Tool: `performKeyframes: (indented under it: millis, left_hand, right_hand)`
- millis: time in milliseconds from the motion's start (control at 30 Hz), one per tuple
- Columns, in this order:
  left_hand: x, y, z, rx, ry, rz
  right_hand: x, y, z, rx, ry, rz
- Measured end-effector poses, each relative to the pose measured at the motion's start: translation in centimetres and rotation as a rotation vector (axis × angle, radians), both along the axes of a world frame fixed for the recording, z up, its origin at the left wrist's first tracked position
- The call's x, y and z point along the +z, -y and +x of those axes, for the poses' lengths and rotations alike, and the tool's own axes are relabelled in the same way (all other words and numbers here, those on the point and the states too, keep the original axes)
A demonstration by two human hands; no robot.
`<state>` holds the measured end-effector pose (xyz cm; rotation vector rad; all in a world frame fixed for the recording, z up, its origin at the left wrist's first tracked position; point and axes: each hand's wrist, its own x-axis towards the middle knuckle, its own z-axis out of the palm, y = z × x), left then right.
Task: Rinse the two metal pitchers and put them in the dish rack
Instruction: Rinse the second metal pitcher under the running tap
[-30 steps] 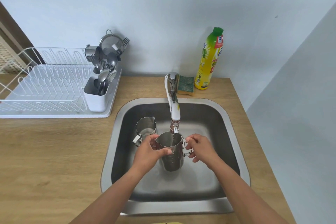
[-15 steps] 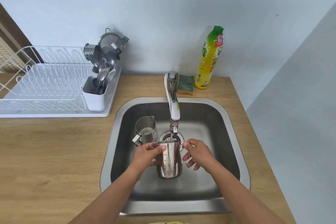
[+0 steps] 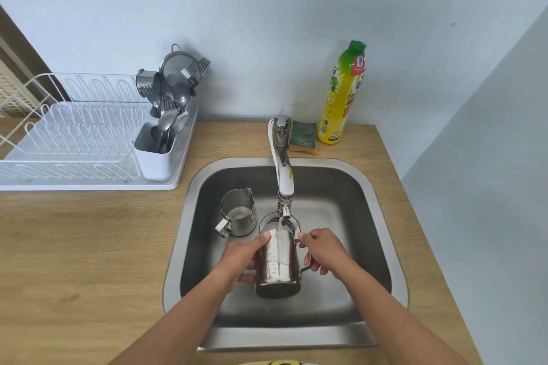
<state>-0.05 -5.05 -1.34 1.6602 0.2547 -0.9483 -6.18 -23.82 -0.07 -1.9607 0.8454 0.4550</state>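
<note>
The left hand wraps the body of a shiny steel pitcher and the right hand grips its handle. It lies tipped between them, mouth away, under the chrome tap. A second upright steel pitcher stands just beyond the left hand, the white wire dish rack farther left.

One steel pitcher is held above the floor of the sink. It is tipped steeply, so its mouth faces away and its flat base faces the camera. Graduation marks run along its side. The left hand grips its body and the right hand holds its handle. The second pitcher stands upright on the sink floor just to the left, spout toward the back, handle toward the front left. The white wire dish rack sits on the wooden counter left of the sink.
</note>
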Motion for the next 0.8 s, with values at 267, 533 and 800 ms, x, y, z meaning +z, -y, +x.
performKeyframes:
  millis: [267, 533, 800]
  left_hand:
    - [-0.4, -0.1, 0.3, -0.019, -0.059, 0.066]
    - [-1.1, -0.1, 0.7, -0.061, -0.121, 0.100]
    - [0.0, 0.3, 1.7, -0.162, 0.017, 0.158]
  right_hand:
    - [-0.3, 0.2, 0.1, -0.093, -0.043, 0.106]
    - [-0.7, 0.4, 0.6, -0.198, -0.122, 0.231]
    - [-1.1, 0.6, 0.5, -0.313, -0.082, 0.296]
